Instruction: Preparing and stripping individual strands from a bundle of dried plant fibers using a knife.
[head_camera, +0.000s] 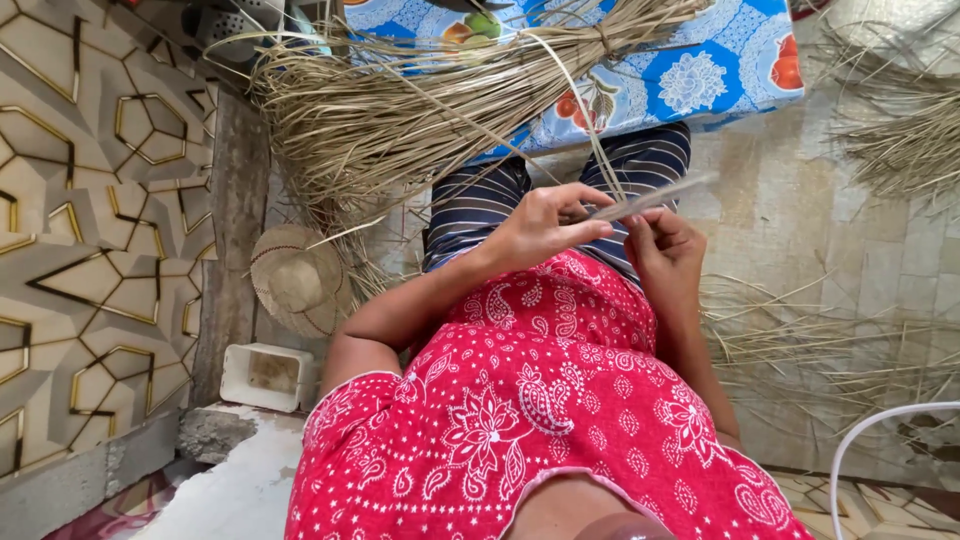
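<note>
While the big sheaf of pale dried palm-leaf strips (400, 110) lies spread across the blue flower-and-fruit patterned cloth (700, 70) and the striped dark-blue trousers (480, 200) on the lap, the work goes on in front of the red paisley-print top (540, 400). More loose dried strips (820, 340) are scattered over the pale tiled floor (800, 200) on the right, and a small round woven straw hat (297, 280) rests on the floor beside a white rectangular plastic tub (265, 375) near the patterned wall.

Both hands meet above the lap on one thin flat pale strip (650, 198), which runs up and to the right from between them. The left hand (545, 225) pinches the near end between thumb and forefinger, the other fingers curled over it. The right hand (665, 245) is closed under the strip, its fingers gripping it just beside the left.

This looks like the stage of preparing a single strip, perhaps splitting or smoothing it along its length; which of the two cannot be told. Any next move calls for a steady pinch and an even pull along the strip, since so thin a dry strip would likely tear if twisted.
</note>
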